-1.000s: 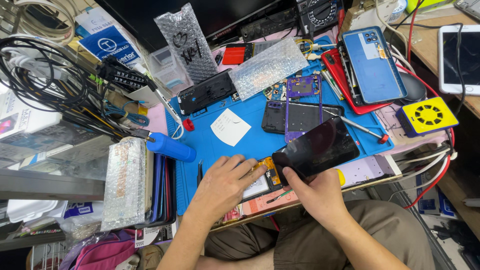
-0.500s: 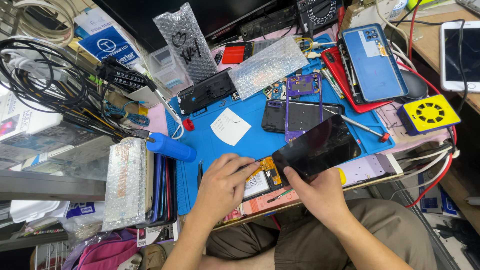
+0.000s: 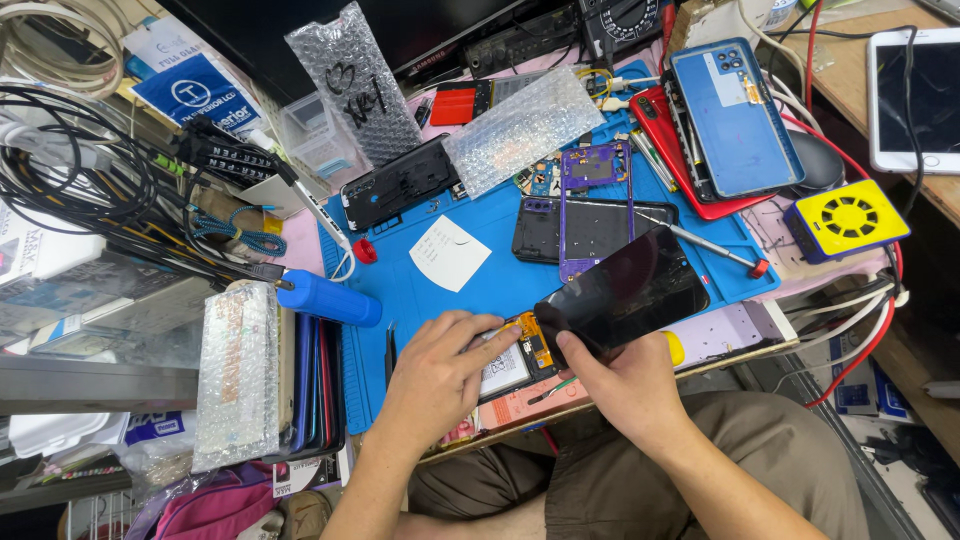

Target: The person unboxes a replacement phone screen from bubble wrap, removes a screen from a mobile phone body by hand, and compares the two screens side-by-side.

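Lower centre: right hand pinches the lifted black screen by its edge; left hand presses curled fingers on the opened phone. Two bubble-wrap bags up top, contents unclear.

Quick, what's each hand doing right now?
Left hand: fingers pressed on the opened phone, grip unclear.
Right hand: holding the black screen panel.

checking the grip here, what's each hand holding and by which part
The right hand holds the black phone screen by its lower left corner. The left hand presses on the opened phone body, fingertips at its top edge.
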